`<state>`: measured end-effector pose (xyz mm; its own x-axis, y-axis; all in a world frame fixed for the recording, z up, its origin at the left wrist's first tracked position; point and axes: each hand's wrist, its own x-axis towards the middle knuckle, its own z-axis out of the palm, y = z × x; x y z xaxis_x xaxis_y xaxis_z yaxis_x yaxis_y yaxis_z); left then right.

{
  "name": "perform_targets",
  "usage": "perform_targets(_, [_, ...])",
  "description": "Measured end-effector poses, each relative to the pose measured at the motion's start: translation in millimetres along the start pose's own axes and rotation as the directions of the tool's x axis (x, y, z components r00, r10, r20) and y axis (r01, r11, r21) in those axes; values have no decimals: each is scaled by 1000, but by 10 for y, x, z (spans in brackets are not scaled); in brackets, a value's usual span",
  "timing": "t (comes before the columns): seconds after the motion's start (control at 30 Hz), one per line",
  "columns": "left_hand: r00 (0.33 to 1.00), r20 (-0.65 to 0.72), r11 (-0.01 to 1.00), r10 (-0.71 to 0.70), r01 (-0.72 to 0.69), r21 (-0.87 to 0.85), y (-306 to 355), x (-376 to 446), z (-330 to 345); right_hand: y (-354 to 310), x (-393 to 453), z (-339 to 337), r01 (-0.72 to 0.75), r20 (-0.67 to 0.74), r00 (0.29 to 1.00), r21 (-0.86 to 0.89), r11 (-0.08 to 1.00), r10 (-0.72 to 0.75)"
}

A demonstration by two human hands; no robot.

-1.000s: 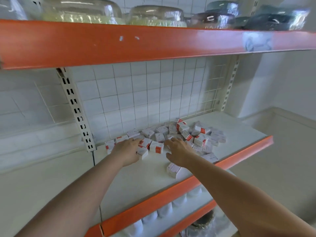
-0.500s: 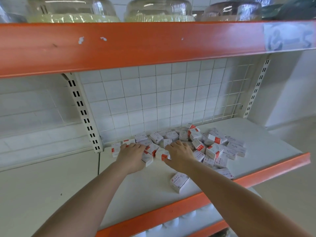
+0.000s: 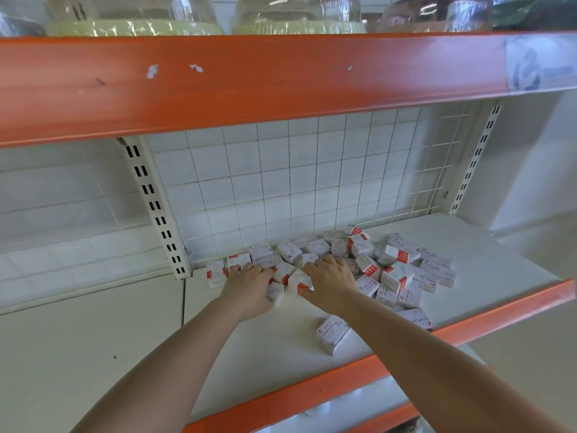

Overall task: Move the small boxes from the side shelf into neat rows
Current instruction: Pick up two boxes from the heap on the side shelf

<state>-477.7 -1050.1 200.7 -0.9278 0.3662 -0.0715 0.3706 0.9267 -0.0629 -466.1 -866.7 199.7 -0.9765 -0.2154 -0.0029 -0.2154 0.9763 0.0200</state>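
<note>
Hands nudged fwd, boxes (image 3: 399, 253) marked STAPLES, PAPER CLIPS

Read "PAPER CLIPS" on lone front box (image 3: 332, 334); "STAPLES" on several pile boxes (image 3: 402, 249); blurred handwritten "12" on upper shelf's label (image 3: 538, 62).

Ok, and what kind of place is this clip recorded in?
Most likely a shop or stockroom. Orange-edged retail shelving with slotted uprights and a wire grid back; a jumble of small boxes marked staples and paper clips; wrapped bowls above.
</note>
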Motion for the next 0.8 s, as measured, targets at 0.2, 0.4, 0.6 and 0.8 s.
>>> perform_targets(0.2, [1000, -1, 1000, 4, -4, 30, -29, -31, -2, 1, -31, -21, 85, 42, 996, -84, 993, -82])
perform_targets(0.4, [1000, -9, 1000, 7, -7, 13, -50, -40, 24, -47, -71, -71, 151, 122, 983, -135, 979, -135])
perform_targets(0.6, [1000, -15, 1000, 10, -10, 13, -68, -47, 21, -117, -54, -109, 156, 155, 979, -130, 979, -135])
perform_targets(0.8, [999, -1, 999, 32, -32, 9, -92, -60, -20, -111, -45, -131, 107, 117, 989, -111, 988, -93])
